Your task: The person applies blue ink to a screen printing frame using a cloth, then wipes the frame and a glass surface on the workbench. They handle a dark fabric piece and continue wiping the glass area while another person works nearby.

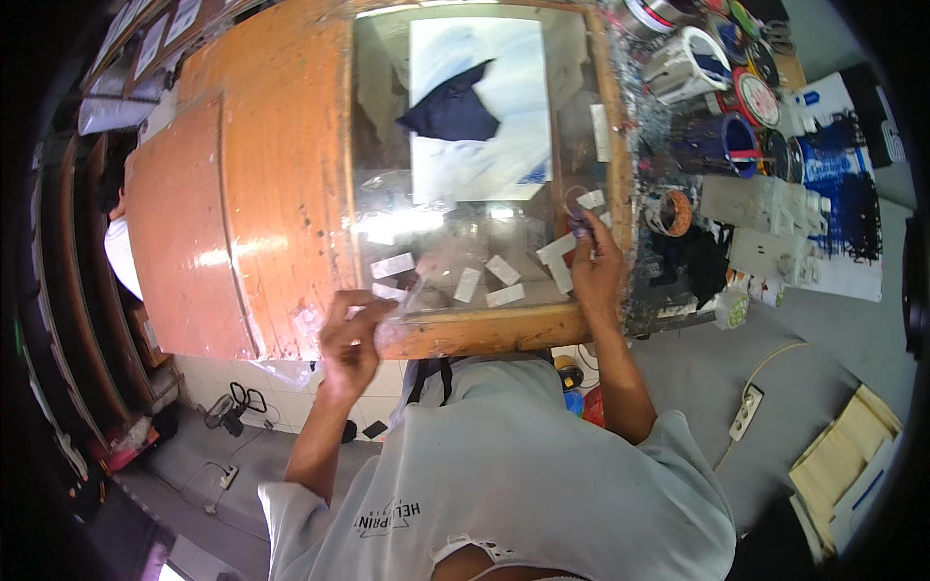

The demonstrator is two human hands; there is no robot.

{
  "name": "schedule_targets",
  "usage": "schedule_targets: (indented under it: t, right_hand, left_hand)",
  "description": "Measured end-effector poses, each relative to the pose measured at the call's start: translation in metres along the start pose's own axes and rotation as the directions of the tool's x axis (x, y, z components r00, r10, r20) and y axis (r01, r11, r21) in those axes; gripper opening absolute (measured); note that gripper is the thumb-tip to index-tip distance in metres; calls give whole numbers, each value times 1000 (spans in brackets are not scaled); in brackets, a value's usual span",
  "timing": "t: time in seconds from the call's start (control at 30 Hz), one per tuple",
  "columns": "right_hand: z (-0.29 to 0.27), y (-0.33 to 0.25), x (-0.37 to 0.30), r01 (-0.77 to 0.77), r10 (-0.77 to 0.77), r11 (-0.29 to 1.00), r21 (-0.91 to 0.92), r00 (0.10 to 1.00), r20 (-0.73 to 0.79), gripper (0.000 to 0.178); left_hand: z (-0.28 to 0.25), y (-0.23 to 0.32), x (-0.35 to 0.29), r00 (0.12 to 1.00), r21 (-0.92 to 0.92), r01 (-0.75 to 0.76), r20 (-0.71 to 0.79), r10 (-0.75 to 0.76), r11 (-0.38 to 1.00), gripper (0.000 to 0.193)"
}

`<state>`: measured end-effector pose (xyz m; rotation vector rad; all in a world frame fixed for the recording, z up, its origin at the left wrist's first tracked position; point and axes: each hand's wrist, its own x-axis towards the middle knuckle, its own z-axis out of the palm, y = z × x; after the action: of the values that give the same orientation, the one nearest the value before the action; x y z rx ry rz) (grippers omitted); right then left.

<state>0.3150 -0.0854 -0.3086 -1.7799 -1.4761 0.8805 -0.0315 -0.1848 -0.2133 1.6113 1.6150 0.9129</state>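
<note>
My left hand is at the near left corner of the glass panel, thumb and fingers pinched together beside a white rectangular piece. What lies in the pinch is too blurred to make out. Over the panel's right side, my right hand has its fingers closed at a see-through ring that resembles a tape roll. A small white piece is at its fingertips. Several more white pieces are scattered across the glass. Farther back, a dark blue cloth rests on a white sheet.
An orange wooden tabletop frames the panel. To the right crowd paint cans, a dark blue tub, an orange-brown tape roll and plastic bottles. A power strip lies on the floor. Another person is at far left.
</note>
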Motion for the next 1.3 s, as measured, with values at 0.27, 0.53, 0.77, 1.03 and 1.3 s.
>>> schedule_targets:
  t: [0.27, 0.53, 0.77, 1.03, 1.3]
  right_hand:
    - [112, -51, 1, 226, -223, 955, -191, 974, 38, 41]
    - [127, -50, -10, 280, -249, 907, -316, 959, 133, 35]
    - [157, -67, -21, 228, -259, 847, -480, 966, 1, 31]
    - [151, -58, -11, 129, -153, 951, -282, 986, -66, 30]
    - [162, -56, -14, 184, -224, 934, -308, 970, -100, 28]
  left_hand:
    - [-84, -59, -85, 820, -415, 223, -410, -399, 882, 9]
    - [-82, -77, -101, 768, -273, 244, -532, -357, 931, 12]
    - [-102, -86, -95, 645, -401, 230, -619, -448, 886, 22]
    - [-113, -96, -114, 635, -505, 304, -524, -567, 808, 34]
    - [-86, -93, -86, 724, -280, 371, -510, -465, 885, 30]
